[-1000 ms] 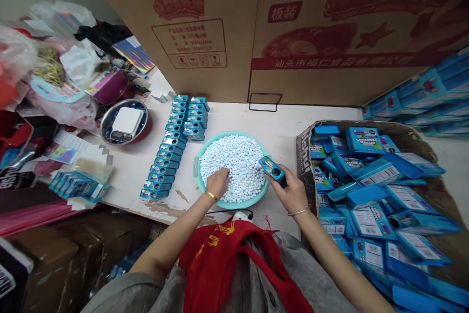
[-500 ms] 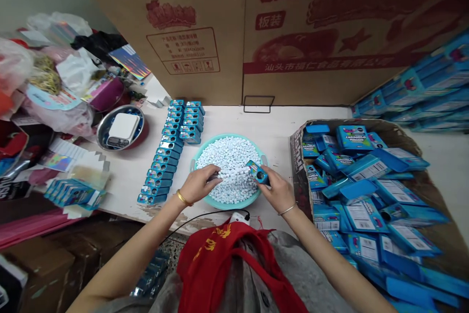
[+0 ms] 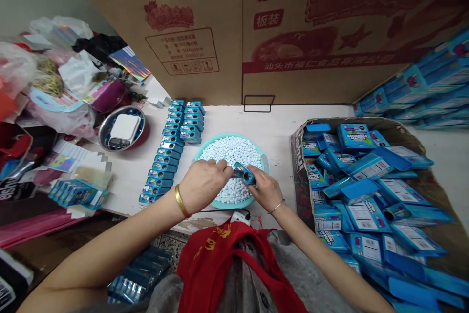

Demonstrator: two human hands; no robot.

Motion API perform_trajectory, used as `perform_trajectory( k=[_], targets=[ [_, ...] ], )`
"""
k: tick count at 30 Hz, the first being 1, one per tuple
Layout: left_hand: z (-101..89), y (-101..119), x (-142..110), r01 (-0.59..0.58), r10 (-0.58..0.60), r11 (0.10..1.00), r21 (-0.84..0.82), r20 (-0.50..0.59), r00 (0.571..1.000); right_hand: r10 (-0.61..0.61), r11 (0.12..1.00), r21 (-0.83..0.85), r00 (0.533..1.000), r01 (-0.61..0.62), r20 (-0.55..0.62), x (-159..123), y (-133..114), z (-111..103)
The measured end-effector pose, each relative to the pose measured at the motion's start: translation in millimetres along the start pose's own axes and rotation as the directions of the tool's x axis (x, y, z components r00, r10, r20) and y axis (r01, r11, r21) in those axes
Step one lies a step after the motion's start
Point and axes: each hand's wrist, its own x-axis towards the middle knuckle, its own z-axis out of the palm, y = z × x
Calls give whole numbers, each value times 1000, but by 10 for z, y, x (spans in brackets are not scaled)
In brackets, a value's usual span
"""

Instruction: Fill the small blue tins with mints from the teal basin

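A teal plastic basin (image 3: pixel 229 203) stands on the white table, heaped with small pale blue-white candies (image 3: pixel 230 152). Above the basin my right hand (image 3: pixel 266 195) is shut on a small blue candy tin (image 3: pixel 244 174), which lies almost level. My left hand (image 3: pixel 201 183) hangs over the candies, its fingers curled close to the tin's left end. Those fingers hide whatever may lie in them, so I cannot tell if they hold candies. A gold bangle circles my left wrist, and a thin silver one circles my right.
Rows of blue tins (image 3: pixel 164 166) stand left of the basin. A cardboard box (image 3: pixel 298 171) full of blue packages sits right. Behind rises a large printed carton (image 3: pixel 330 34). A steel bowl (image 3: pixel 135 120) holds a white digital scale (image 3: pixel 124 127). Plastic bags are heaped far left.
My left hand has risen from the candies and moved right, to the tin's end. My right hand has moved left and turned the tin nearer to level.
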Motion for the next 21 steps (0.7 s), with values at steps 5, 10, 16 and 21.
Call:
perform_trajectory(
  k=[5,10,16,21],
  targets=[
    [459,-426,-144,194,-194,981,5,-59,979,71,997,36,997,-69,-35,-32,50,-52],
    [1486,-696,-147,376,-368,918,-129,82,926,215,973,105,971,-204,-106,-69,156,-213],
    [2130,-178,515,390,-416,836,-386,17,909,284,955,126,951,-268,-124,-87,226,-306],
    [2183,-156,590,340,-401,803,-489,-22,916,299,949,150,945,-279,-133,-84,204,-286]
  ],
)
